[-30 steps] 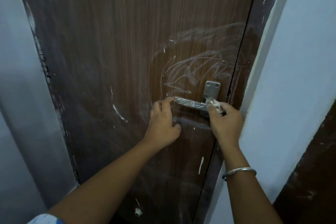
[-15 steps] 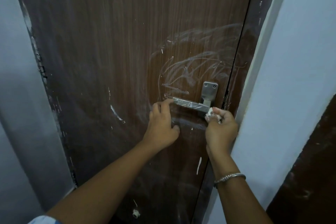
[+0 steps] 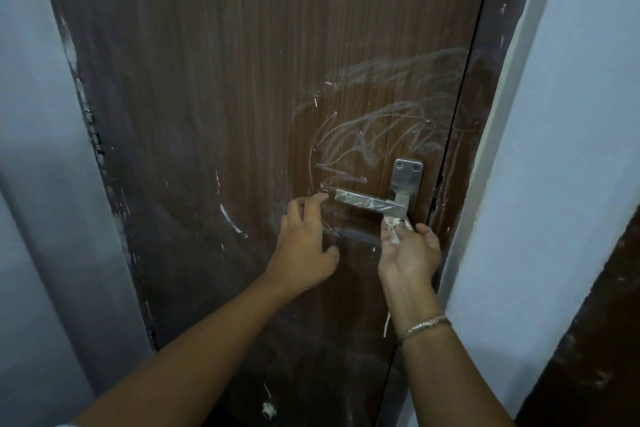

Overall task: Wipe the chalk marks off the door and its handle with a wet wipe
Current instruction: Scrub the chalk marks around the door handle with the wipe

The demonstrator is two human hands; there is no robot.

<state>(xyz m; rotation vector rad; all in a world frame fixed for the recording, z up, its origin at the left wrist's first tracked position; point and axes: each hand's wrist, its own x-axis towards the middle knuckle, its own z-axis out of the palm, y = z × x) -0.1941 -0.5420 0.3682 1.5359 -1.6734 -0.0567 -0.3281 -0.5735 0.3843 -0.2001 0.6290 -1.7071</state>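
A brown wooden door fills the view, with white chalk scribbles above its metal lever handle. Chalk streaks also lie on the handle bar. My right hand pinches a crumpled white wet wipe just under the handle's right end, near its square base. My left hand is beside the handle's left tip, fingers loosely bent, a fingertip close to the tip; I cannot tell whether it touches.
A pale blue wall and door frame stand close on the right, another pale wall on the left. A short chalk stroke and small white flecks mark the door lower down. A dark panel shows at bottom right.
My right hand has slid down from the handle's right end to just below it, with the wipe. My left hand has loosened from the handle's left tip. The view has shifted slightly.
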